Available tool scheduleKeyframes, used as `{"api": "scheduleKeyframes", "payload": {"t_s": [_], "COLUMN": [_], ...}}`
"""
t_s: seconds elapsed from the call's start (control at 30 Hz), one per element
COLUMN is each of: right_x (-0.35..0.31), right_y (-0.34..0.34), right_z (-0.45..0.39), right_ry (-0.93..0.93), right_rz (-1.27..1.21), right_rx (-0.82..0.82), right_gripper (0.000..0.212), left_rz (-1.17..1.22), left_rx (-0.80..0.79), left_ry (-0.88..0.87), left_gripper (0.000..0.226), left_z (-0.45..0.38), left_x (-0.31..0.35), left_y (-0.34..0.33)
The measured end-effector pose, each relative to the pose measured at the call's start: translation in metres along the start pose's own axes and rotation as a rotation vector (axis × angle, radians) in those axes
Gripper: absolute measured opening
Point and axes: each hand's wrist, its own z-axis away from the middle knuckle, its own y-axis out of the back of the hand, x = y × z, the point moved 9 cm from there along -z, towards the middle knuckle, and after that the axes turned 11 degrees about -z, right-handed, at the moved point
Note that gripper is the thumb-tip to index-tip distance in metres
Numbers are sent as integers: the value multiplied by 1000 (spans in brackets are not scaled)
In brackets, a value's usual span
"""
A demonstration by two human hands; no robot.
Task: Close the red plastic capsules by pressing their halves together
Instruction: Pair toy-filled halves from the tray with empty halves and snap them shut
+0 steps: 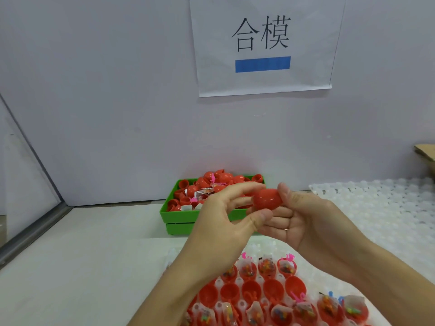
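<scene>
While both hands meet above the bench: a single red capsule [267, 199] sits between them, raised over the near edge of the green crate.
Capsule: looks closed, its two halves together, lying on its side.
Right hand [306, 222]: palm up and turned inward; the thumb presses the capsule's right end, and the curled fingers cradle it from below.
Left hand [219, 229]: fingers loosely spread and curved; the thumb tip lies just under the capsule's left end, and the forefinger arches over its top. Whether the forefinger touches the capsule I cannot tell.
Green crate [179, 214]: stands at the back of the bench against the wall, heaped with red capsules and loose halves, with pink bits and small wrappers among them.
Near tray [237, 281]: clear plastic with round pockets, below the hands; open red halves [229, 292] sit in them, several holding small coloured toys in wrappers.
Second clear tray [376, 203]: lies on the bench to the right.
Bench [82, 255]: pale surface.
Wall sign [262, 43]: white sheet reading 合模 above a blue bar.
</scene>
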Motion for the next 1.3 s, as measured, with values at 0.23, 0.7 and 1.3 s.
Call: {"api": "scheduleKeyframes", "payload": {"t_s": [0.23,0.7,1.3], "right_x": [12,-31,-35], "right_y": [0,14,3], "right_z": [1,6,7], "right_ry": [-115,377,383], "right_rz": [-49,548,665], "right_rx": [-5,180,103], "right_gripper": [44,18,22], "left_rz": [-150,-116,-227], "left_rx": [74,198,264], "left_ry": [-94,-43,-82], "left_gripper": [25,38,30], "left_z": [1,2,7], "left_x": [9,8,17], "left_y": [9,19,16]}}
